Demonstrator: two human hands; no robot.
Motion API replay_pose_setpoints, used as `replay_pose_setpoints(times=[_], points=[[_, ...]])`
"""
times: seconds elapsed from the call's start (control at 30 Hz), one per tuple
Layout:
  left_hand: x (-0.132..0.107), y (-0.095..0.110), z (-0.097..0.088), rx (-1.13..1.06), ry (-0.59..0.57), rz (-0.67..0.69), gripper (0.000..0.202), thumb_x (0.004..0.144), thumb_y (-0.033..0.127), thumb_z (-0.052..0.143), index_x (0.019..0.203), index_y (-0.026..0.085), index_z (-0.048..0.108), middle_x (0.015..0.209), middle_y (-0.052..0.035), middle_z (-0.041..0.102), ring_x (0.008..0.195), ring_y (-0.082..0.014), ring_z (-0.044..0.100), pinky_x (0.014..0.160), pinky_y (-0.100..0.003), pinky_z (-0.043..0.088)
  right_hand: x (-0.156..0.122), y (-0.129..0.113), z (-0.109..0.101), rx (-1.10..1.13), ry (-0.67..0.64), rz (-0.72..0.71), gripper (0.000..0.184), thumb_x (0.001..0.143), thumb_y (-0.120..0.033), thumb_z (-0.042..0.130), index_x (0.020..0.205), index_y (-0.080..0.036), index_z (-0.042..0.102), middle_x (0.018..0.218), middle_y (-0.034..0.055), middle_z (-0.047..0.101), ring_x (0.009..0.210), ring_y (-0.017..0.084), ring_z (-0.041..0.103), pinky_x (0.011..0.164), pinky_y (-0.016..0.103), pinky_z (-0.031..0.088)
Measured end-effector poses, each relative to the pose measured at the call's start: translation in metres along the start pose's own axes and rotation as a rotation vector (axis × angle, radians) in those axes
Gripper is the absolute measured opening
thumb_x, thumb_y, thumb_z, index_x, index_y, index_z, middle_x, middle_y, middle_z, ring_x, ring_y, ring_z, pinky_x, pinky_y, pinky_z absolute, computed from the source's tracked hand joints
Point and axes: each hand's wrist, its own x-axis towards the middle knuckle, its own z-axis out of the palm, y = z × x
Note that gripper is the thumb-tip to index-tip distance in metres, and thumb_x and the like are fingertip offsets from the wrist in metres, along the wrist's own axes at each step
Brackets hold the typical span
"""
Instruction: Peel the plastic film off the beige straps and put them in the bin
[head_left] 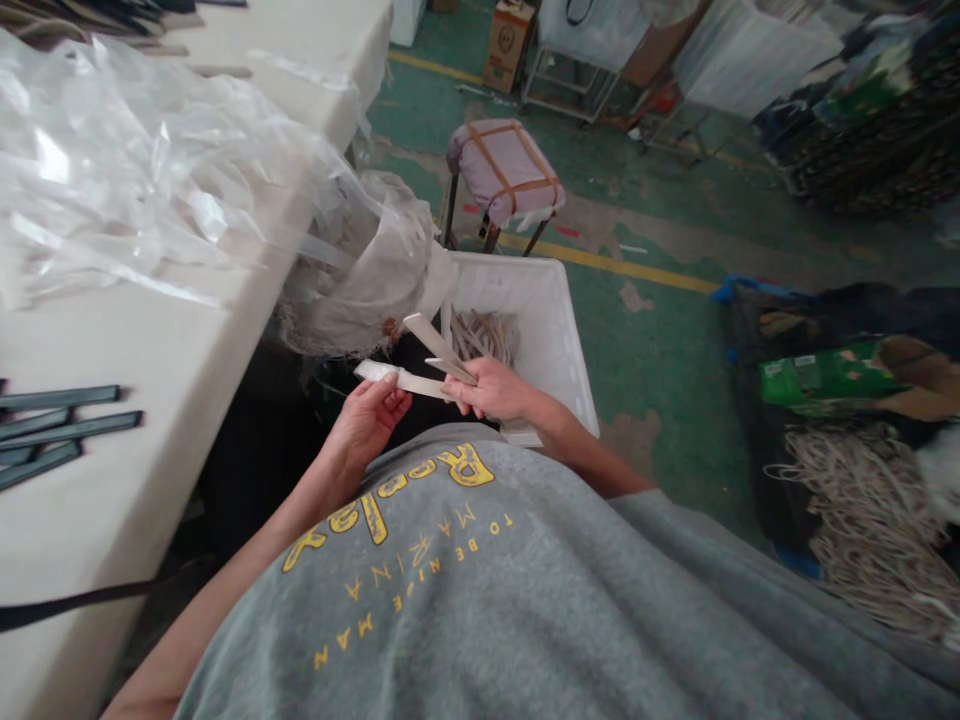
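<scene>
My right hand (499, 388) is closed around several flat, pale strips (433, 338) that look like straps. Their ends fan out up and to the left. One pale strip (420, 384) runs across to my left hand (372, 408), which pinches it near its far end between thumb and fingers. A whiter, shiny piece (371, 370) covers or forms that end; which one I cannot tell. Below and just beyond my right hand stands a white plastic bin (551, 310), with a heap of grey-beige strips (487, 335) inside.
On the left, a white table (187, 350) carries crumpled clear plastic (172, 170) and dark strips (71, 425). A stool with a padded, strapped cover (506, 170) stands beyond the bin. At right, a dark crate (750, 400) sits beside piled cords (870, 520).
</scene>
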Motion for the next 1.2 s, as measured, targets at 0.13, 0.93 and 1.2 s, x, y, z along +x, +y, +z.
replay_pose_setpoints(times=[0.13,0.93,1.2], points=[[-0.005,-0.003,0.006,0.020,-0.058,-0.039,0.010,0.082,0.011,0.073,0.080,0.016,0.065,0.064,0.0027,0.066,0.055,-0.0075,0.063,0.067,-0.020,0.057,0.007,0.005,0.007,0.110,0.079,-0.080,0.035,0.095,-0.045,0.052,0.080,-0.015,0.062,0.061,-0.0019,0.061,0.042,0.006,0.048,0.044,0.018,0.036],[0.021,0.016,0.021,-0.157,0.197,-0.034,0.038,0.107,0.024,0.031,0.087,0.015,0.063,0.067,-0.0007,0.068,0.059,-0.0094,0.067,0.067,-0.020,0.058,-0.138,-0.001,-0.051,0.448,0.386,-0.044,0.037,0.083,-0.055,0.065,0.073,-0.019,0.062,0.062,0.0012,0.062,0.055,0.012,0.055,0.055,0.025,0.043],[0.009,-0.005,0.027,0.211,-0.144,0.165,0.014,0.089,0.028,0.068,0.099,0.019,0.065,0.073,-0.0004,0.067,0.062,-0.0123,0.064,0.065,-0.023,0.054,-0.126,0.026,-0.085,0.524,0.790,-0.119,0.048,0.097,-0.054,0.044,0.061,-0.022,0.045,0.043,-0.0049,0.049,0.034,0.003,0.022,0.042,0.021,0.022]])
